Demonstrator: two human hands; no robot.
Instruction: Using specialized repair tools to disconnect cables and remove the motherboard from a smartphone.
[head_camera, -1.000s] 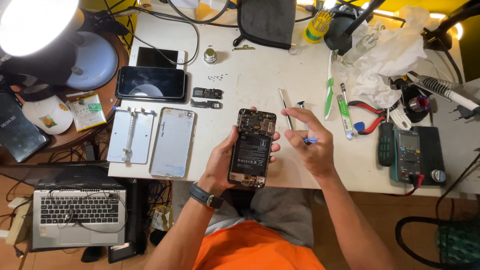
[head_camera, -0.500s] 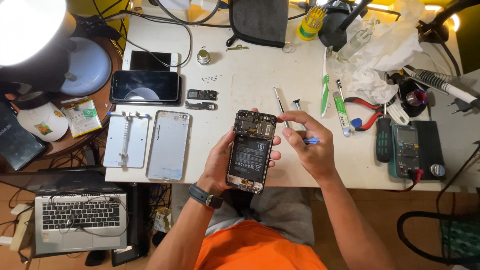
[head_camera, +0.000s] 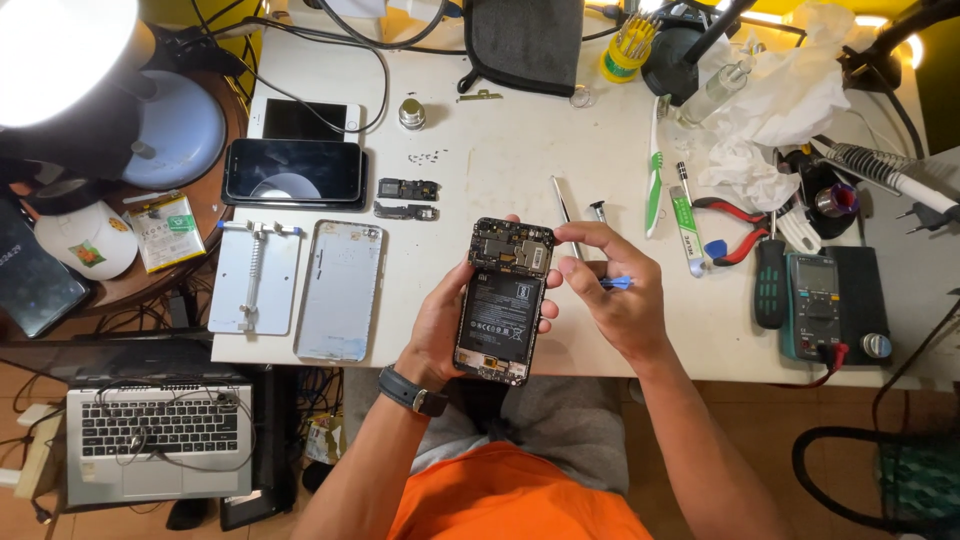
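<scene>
Clearly, the left hand (head_camera: 440, 325) cupped the opened phone (head_camera: 503, 300) from below just above the near table (head_camera: 480, 170) edge, fingers wrapped round its sides, while the right hand (head_camera: 612, 290) pinched a small blue tool (head_camera: 615, 283) between thumb and forefinger at the phone's upper right corner, beside the circuit board. To work there well, I judged, the phone had to be held steady and the tip kept light and shallow. Farther off lay the silver back cover (head_camera: 340, 290), two whole phones (head_camera: 292, 172) and the red pliers (head_camera: 735, 232).
</scene>
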